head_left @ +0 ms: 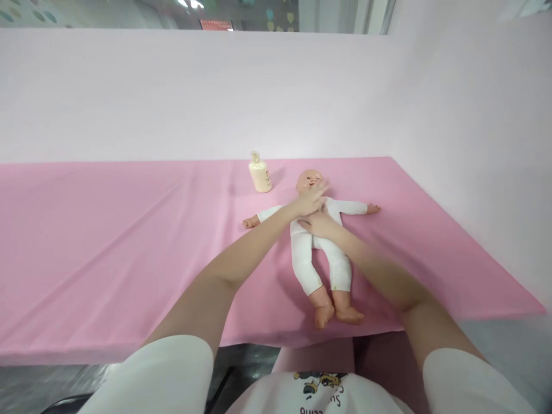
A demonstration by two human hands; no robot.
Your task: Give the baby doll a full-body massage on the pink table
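Where the pink cloth (107, 241) covers the table top, a baby doll (317, 247) lies on its back toward the right end of the surface, head pointing to the back wall and feet pointing to the near edge. It wears a white one-piece suit; the head, both small hands and both feet are bare plastic. Its arms are stretched out to either side, and its legs lie close together, the feet just short of the near table edge.

Both of the person's arms reach across the doll from the near side. The left hand (311, 201) lies flat on the doll's upper chest, fingers extended and close together, with the fingertips at the doll's chin and neck. The right hand (318, 223) rests palm down on the doll's chest just below the left hand, fingers also extended; the two hands touch or nearly touch, and motion blur prevents a firmer reading. Neither hand is closed around anything.

A cream pump bottle (259, 173) stands upright on the cloth just beside the doll's head, to its left and slightly farther back, apart from both hands.

Behind the table runs a pale pink wall (215, 92), which turns a corner and continues along the right side. The person wears a white short-sleeved shirt (172, 374) with a printed motif on the front.
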